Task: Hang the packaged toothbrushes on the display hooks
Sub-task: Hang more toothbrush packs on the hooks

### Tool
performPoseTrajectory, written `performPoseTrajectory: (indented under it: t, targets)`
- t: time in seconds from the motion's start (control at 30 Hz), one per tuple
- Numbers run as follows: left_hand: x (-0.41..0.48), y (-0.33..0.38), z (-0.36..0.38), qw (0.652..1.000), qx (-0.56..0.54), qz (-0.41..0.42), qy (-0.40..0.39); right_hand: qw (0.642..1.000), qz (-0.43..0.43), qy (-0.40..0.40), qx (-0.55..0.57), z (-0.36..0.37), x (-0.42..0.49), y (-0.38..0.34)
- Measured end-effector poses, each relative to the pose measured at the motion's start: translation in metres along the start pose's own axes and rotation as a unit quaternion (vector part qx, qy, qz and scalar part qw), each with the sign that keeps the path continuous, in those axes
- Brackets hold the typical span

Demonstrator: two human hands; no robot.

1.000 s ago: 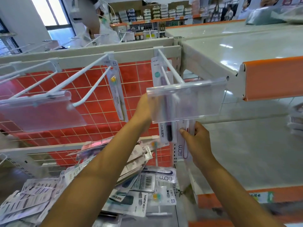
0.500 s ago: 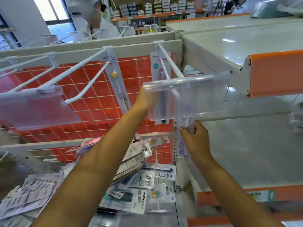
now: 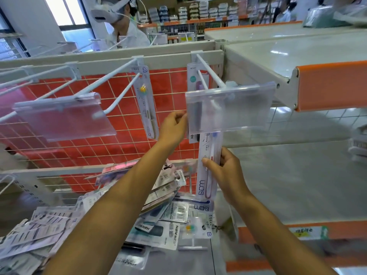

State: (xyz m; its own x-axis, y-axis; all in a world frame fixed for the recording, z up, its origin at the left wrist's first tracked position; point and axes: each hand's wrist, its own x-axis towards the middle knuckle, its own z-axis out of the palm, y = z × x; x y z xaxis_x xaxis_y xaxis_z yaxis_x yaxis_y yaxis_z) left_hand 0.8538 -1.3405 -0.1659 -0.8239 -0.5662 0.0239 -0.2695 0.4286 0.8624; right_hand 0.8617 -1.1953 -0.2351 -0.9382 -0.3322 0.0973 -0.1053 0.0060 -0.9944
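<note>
White card-backed packaged toothbrush [image 3: 210, 144] is standing upright in the right hand [image 3: 226, 175]. The thumb is pressing on its front face and the fingers [image 3: 226, 155] are curling round its right edge, clamping it near mid-length. Above the fingers, the pack's top end is passing behind the clear label holder [image 3: 238, 108] at the tip of the display hook [image 3: 210, 74], so its hang-hole is hidden. Below the fingers, its printed lower end is hanging free above the pile of packs [image 3: 168, 217]. The left hand [image 3: 172, 128] is reaching up with fingers curled together, their tips meeting the holder's left edge. Whether they are pinching the holder or the hung pack [image 3: 193, 80] behind it cannot be told.
</note>
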Motion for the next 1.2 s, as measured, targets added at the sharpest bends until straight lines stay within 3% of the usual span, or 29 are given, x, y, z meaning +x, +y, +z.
performPoseTrajectory:
  t: [0.07,0.17,0.5,0.7,1.2]
  targets:
    - [-0.003,-0.009,-0.004,0.997,-0.038,0.038,0.055,1.000,-0.006,-0.006,0.008,0.004,-0.003,-0.002]
    - [-0.013,-0.030,-0.016,0.992,-0.082,0.071,0.068,0.999,-0.025,-0.021,-0.002,0.015,-0.009,-0.008]
    - [-0.059,-0.059,-0.064,0.964,-0.249,0.078,-0.054,0.997,-0.034,-0.063,0.002,0.069,-0.029,-0.023]
    - [-0.068,-0.078,-0.107,0.961,-0.243,0.099,-0.085,0.997,-0.024,-0.076,0.007,0.119,-0.037,-0.028]
    - [-0.074,-0.143,-0.189,0.965,-0.236,0.107,-0.050,0.997,-0.071,-0.036,0.025,0.220,-0.056,-0.049]
